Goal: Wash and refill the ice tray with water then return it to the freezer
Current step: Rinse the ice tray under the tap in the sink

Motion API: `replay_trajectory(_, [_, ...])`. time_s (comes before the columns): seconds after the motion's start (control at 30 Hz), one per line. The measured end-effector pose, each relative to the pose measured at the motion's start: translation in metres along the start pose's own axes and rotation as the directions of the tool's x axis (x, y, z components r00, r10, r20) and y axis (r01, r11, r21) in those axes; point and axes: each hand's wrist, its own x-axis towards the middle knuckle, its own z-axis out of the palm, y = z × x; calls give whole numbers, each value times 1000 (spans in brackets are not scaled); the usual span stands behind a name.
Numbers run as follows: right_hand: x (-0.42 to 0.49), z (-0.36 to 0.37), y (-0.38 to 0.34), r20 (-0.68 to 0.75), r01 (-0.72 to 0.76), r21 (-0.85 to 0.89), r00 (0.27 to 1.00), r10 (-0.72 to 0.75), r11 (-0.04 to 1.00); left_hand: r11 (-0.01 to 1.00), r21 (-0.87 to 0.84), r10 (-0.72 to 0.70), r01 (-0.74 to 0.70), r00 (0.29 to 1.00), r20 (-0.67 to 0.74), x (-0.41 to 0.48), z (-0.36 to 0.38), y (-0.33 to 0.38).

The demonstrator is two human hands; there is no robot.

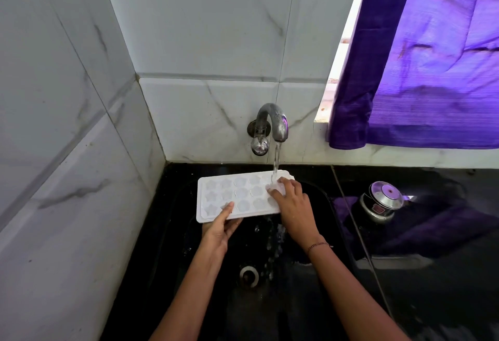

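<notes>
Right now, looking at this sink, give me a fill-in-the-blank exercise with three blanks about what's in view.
1. Water from the tap falls on the ____ end of the ice tray.
2. The left hand holds the tray over a ____ sink.
3. The curtain by the window is ____.
Missing words: right; black; purple.

Ice tray under tap stream
</notes>
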Motion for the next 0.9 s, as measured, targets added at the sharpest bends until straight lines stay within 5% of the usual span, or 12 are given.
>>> replay_trajectory(0.13, [2,5,2,-18,-55,-23,998,55,998,999,8,32,-32,999,-6,0,1,-4])
replay_trajectory(0.43, [-9,8,12,-31,72,201,997,-67,977,993,-93,61,-71,993,-104,13,3,-8])
replay_trajectory(0.9, [2,15,8,-140,39,-52,989,-46,998,985,-131,100,-110,992,-80,12,9,-6])
